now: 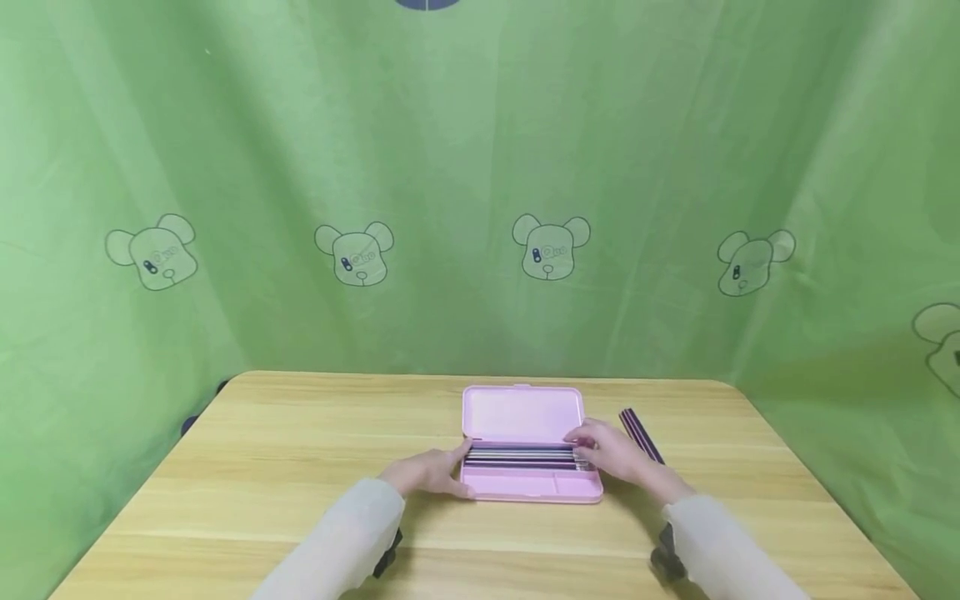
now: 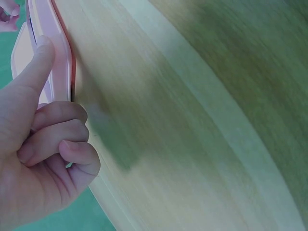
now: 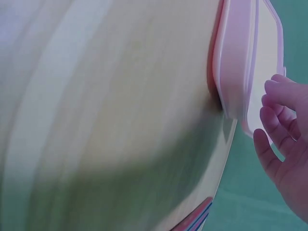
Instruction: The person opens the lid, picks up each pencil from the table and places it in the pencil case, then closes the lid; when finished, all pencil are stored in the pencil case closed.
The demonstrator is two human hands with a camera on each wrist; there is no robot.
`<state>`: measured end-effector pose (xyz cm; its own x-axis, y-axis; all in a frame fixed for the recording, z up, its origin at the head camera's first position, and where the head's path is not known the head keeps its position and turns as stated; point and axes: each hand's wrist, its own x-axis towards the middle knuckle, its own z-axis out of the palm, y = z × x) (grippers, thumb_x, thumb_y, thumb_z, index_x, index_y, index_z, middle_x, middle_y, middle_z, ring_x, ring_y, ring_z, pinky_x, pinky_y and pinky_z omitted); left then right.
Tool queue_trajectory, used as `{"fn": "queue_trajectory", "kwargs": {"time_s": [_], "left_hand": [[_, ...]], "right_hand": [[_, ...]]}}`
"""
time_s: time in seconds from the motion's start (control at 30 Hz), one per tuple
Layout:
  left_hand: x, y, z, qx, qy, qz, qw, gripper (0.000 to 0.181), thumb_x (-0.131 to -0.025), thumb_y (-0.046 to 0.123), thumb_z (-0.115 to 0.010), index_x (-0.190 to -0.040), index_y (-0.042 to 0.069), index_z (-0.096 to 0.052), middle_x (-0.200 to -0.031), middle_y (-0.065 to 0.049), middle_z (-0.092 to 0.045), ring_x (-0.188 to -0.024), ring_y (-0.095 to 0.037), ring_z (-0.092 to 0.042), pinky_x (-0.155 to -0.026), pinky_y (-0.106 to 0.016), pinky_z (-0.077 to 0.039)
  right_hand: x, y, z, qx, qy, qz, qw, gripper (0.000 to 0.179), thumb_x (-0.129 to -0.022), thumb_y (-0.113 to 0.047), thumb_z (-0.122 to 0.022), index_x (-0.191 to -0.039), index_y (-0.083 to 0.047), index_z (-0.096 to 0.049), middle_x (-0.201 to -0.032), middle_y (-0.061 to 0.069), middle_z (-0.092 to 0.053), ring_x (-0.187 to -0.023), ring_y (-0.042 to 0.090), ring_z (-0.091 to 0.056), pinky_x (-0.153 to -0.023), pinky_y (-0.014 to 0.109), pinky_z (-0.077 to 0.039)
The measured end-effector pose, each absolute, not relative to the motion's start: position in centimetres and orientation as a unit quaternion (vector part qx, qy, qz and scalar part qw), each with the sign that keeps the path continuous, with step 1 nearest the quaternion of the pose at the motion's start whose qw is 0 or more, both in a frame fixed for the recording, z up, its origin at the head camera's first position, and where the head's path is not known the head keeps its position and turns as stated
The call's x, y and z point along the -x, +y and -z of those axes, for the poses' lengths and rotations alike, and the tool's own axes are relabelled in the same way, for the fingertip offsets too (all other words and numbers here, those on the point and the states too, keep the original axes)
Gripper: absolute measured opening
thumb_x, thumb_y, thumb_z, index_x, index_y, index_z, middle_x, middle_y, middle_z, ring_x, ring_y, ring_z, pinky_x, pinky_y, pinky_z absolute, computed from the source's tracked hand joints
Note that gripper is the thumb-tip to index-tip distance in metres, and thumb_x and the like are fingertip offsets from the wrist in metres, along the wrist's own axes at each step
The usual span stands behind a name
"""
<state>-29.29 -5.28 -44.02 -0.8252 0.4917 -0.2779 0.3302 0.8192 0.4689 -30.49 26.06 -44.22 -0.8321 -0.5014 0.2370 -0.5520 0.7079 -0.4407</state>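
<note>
A pink pencil case lies on the table with its lid raised toward the far side. Several dark and light pencils lie side by side in its rear compartment; the front compartments hold nothing visible. At the case's left end my left hand holds on, with the thumb over the wall and the other fingers curled, as the left wrist view shows. Over the pencils' right ends hovers my right hand. Its fingers are loosely bent beside the case in the right wrist view, with nothing visible between them.
More dark striped pencils lie in a bundle on the wooden table, just right of the case and partly behind the right forearm. A green curtain with printed bear heads hangs behind the table and along both sides.
</note>
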Motion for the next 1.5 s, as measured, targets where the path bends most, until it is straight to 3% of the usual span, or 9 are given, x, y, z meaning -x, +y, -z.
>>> {"fn": "queue_trajectory", "kwargs": {"time_s": [0.33, 0.63, 0.73, 0.97, 1.1, 1.27, 1.4, 1.5], "left_hand": [[29.1, -5.3, 44.1, -0.224, 0.933, -0.198, 0.198, 0.092, -0.077, 0.044, -0.068, -0.146, 0.011, -0.017, -0.139, -0.019, -0.04, -0.127, -0.032, -0.039, -0.107, -0.042, -0.031], [29.1, -5.3, 43.8, -0.221, 0.935, -0.199, 0.193, 0.092, -0.076, 0.043, -0.069, -0.146, 0.012, -0.018, -0.139, -0.02, -0.04, -0.127, -0.033, -0.039, -0.106, -0.043, -0.031], [29.2, -5.4, 43.9, -0.222, 0.935, -0.199, 0.193, 0.092, -0.076, 0.043, -0.068, -0.146, 0.012, -0.018, -0.139, -0.02, -0.04, -0.127, -0.032, -0.039, -0.107, -0.043, -0.031], [29.1, -5.4, 43.9, -0.221, 0.934, -0.199, 0.196, 0.092, -0.076, 0.044, -0.068, -0.147, 0.013, -0.017, -0.139, -0.019, -0.039, -0.127, -0.032, -0.039, -0.107, -0.043, -0.031], [29.1, -5.4, 43.8, -0.22, 0.934, -0.202, 0.196, 0.092, -0.077, 0.044, -0.068, -0.147, 0.012, -0.017, -0.139, -0.02, -0.04, -0.126, -0.033, -0.04, -0.106, -0.044, -0.031], [29.2, -5.4, 43.6, -0.231, 0.933, -0.199, 0.192, 0.092, -0.077, 0.043, -0.068, -0.146, 0.01, -0.017, -0.139, -0.02, -0.04, -0.126, -0.033, -0.04, -0.106, -0.043, -0.032], [29.2, -5.4, 43.6, -0.233, 0.931, -0.201, 0.195, 0.092, -0.078, 0.043, -0.068, -0.147, 0.01, -0.016, -0.14, -0.019, -0.039, -0.127, -0.032, -0.039, -0.107, -0.042, -0.031], [29.2, -5.4, 43.6, -0.233, 0.93, -0.203, 0.198, 0.092, -0.078, 0.042, -0.068, -0.147, 0.009, -0.016, -0.141, -0.019, -0.038, -0.128, -0.032, -0.038, -0.107, -0.042, -0.031]], "right_hand": [[30.2, 29.3, 44.9, -0.269, -0.92, -0.269, 0.096, 0.023, -0.076, 0.001, -0.066, -0.099, 0.003, -0.066, -0.078, 0.003, -0.06, -0.068, 0.006, -0.049, -0.06, 0.021, -0.046], [29.5, 32.3, 45.2, -0.236, -0.924, -0.287, 0.096, 0.023, -0.08, -0.005, -0.066, -0.1, 0.006, -0.064, -0.076, -0.001, -0.057, -0.068, 0.003, -0.048, -0.06, 0.022, -0.047], [29.0, 33.2, 45.1, -0.221, -0.923, -0.299, 0.095, 0.025, -0.08, -0.006, -0.066, -0.101, 0.007, -0.063, -0.081, 0.004, -0.06, -0.071, 0.003, -0.05, -0.063, 0.023, -0.048], [28.1, 35.4, 45.4, -0.188, -0.923, -0.325, 0.087, 0.027, -0.079, -0.005, -0.066, -0.102, 0.008, -0.062, -0.078, 0.002, -0.057, -0.065, 0.002, -0.046, -0.055, 0.021, -0.045], [27.8, 36.4, 45.6, -0.18, -0.926, -0.323, 0.074, 0.03, -0.079, -0.006, -0.066, -0.104, 0.011, -0.06, -0.078, 0.002, -0.057, -0.065, 0.003, -0.048, -0.057, 0.021, -0.045], [27.6, 37.6, 45.9, -0.157, -0.936, -0.309, 0.055, 0.036, -0.081, -0.009, -0.065, -0.107, 0.013, -0.057, -0.083, 0.007, -0.059, -0.074, 0.012, -0.053, -0.066, 0.027, -0.047], [27.4, 38.5, 46.0, -0.157, -0.943, -0.291, 0.04, 0.038, -0.082, -0.01, -0.063, -0.108, 0.017, -0.054, -0.094, 0.026, -0.06, -0.085, 0.035, -0.058, -0.076, 0.047, -0.05], [27.3, 38.9, 46.1, -0.161, -0.945, -0.284, 0.027, 0.039, -0.083, -0.009, -0.062, -0.107, 0.019, -0.053, -0.103, 0.034, -0.057, -0.092, 0.045, -0.056, -0.081, 0.055, -0.046]]}}
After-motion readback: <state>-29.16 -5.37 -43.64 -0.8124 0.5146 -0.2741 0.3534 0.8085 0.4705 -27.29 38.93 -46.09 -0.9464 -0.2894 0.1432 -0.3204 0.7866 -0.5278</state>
